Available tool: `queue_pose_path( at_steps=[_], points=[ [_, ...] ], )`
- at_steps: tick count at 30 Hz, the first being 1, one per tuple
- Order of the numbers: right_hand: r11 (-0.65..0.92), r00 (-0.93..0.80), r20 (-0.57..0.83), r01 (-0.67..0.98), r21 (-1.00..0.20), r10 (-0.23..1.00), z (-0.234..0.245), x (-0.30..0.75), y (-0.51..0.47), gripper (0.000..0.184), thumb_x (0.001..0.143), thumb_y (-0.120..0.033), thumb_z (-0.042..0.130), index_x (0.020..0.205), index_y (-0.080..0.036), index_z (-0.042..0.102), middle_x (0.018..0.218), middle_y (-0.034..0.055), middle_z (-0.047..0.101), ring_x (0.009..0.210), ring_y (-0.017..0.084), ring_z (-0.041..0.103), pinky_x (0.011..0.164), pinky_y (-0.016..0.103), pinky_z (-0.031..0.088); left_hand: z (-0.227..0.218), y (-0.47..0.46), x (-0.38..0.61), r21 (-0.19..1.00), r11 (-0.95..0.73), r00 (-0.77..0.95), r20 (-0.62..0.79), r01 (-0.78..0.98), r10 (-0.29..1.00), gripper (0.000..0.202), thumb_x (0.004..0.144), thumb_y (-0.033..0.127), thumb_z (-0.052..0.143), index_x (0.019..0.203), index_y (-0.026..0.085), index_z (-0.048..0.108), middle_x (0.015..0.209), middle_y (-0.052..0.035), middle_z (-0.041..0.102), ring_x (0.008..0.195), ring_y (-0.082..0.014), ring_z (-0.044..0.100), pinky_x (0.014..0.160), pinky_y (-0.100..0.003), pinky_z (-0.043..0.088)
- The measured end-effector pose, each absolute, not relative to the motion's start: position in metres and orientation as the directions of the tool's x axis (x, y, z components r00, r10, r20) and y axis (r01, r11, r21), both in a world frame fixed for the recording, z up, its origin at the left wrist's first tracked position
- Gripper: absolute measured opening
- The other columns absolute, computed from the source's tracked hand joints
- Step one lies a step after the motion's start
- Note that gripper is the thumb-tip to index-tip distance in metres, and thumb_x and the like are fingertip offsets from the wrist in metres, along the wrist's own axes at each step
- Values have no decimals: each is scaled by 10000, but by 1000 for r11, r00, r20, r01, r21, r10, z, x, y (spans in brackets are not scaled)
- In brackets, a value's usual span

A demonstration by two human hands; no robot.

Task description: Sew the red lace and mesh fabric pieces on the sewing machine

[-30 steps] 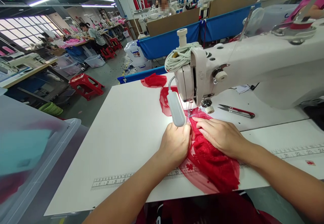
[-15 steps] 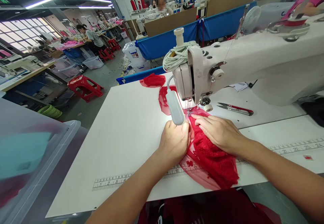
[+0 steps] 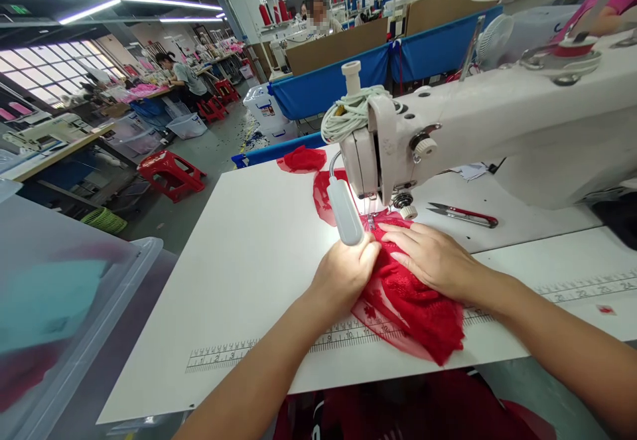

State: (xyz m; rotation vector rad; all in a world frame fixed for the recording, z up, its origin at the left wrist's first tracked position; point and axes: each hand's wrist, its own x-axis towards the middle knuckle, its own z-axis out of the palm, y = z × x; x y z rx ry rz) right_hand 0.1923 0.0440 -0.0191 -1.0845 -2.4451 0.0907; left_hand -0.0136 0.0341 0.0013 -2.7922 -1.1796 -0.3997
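Note:
A red lace fabric piece (image 3: 415, 310) lies on the white sewing table (image 3: 249, 267) and runs under the needle of the white sewing machine (image 3: 478, 128). My left hand (image 3: 346, 271) is curled, pinching the fabric's left edge just under the machine's small lamp (image 3: 344, 214). My right hand (image 3: 432, 257) lies flat on the lace with fingers stretched toward the presser foot (image 3: 371, 221). More red fabric (image 3: 304, 159) trails out behind the machine.
Red-handled thread snips (image 3: 462, 214) lie on the table right of the needle. A clear plastic bin (image 3: 64, 314) stands at my left. A printed ruler (image 3: 279, 347) runs along the table's front edge. Red stools (image 3: 169, 171) and other workers sit at benches beyond.
The lace has fed a little further back under the needle. Both hands moved with it, and the left hand shifted right, closer to the right hand.

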Motion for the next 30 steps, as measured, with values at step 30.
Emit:
queue_pose_path(
  at_steps=[30],
  points=[
    [716,-659,297,681,-154,691,-5,204,41,166,847,-96,483,898,-168,623,794,62,641,763,197,522,566,276,403,-5,21,-16,-155,-695,693,373,702,617,828,941,638,81,1238,86,621,1260,-208,601,932,-279,570,769,-400,457]
  ],
)
